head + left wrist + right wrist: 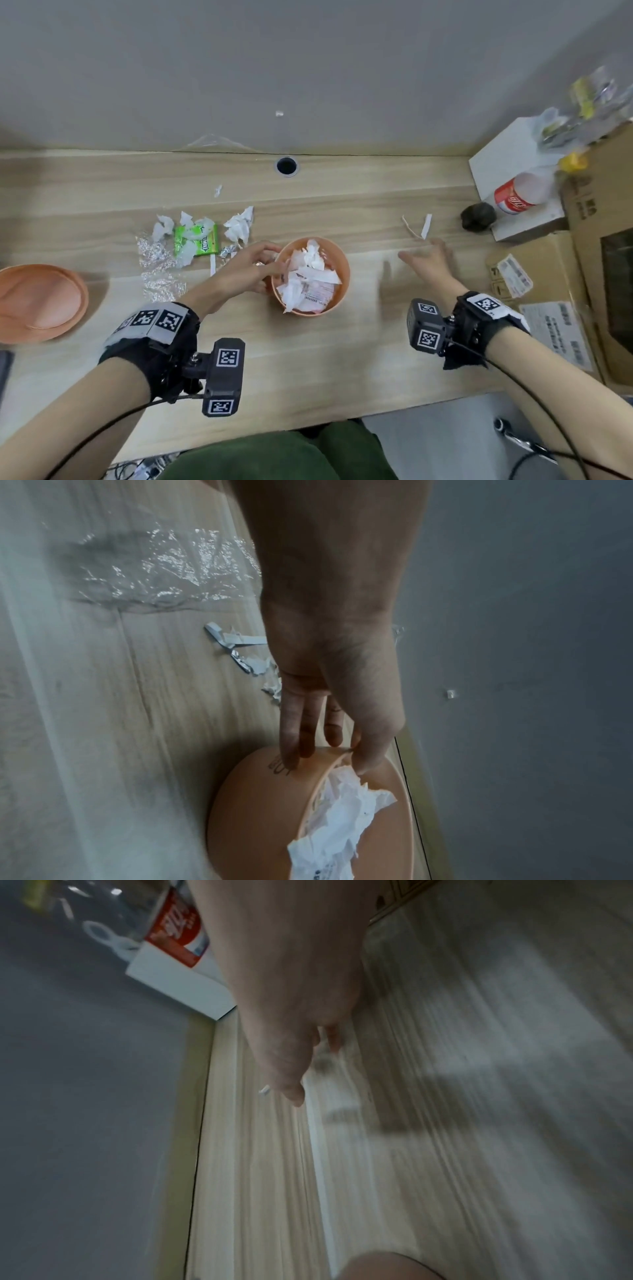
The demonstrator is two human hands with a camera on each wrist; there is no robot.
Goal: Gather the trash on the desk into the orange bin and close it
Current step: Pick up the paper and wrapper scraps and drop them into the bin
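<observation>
— How are the hands placed?
— The rim of the orange bin (337, 274) is pinched by the left hand (255, 265), thumb inside against the paper and fingers (291, 739) laid on the outer wall. Nothing is held by the right hand (430, 262); its fingers are spread and blurred above the desk (342, 359), just short of two paper strips (419, 228).

— And where is the bin found?
— It is stood at the middle of the desk, uncovered, and is filled to the rim with crumpled white paper (308, 277). Its orange lid (41, 301) is laid well apart at the left edge.

— What is left lying outside it?
— Left of the bin, torn tissue scraps (238, 224), a green gum packet (197, 240) and crinkled clear wrap (157, 267) are scattered close together. A small scrap (218, 190) is seen nearer the wall.

— And further out?
— At the right, a red-labelled bottle (517, 197) is rested on a white box (507, 164), a dark lump (478, 217) is placed beside it, and cardboard boxes (561, 274) are stacked nearby
</observation>
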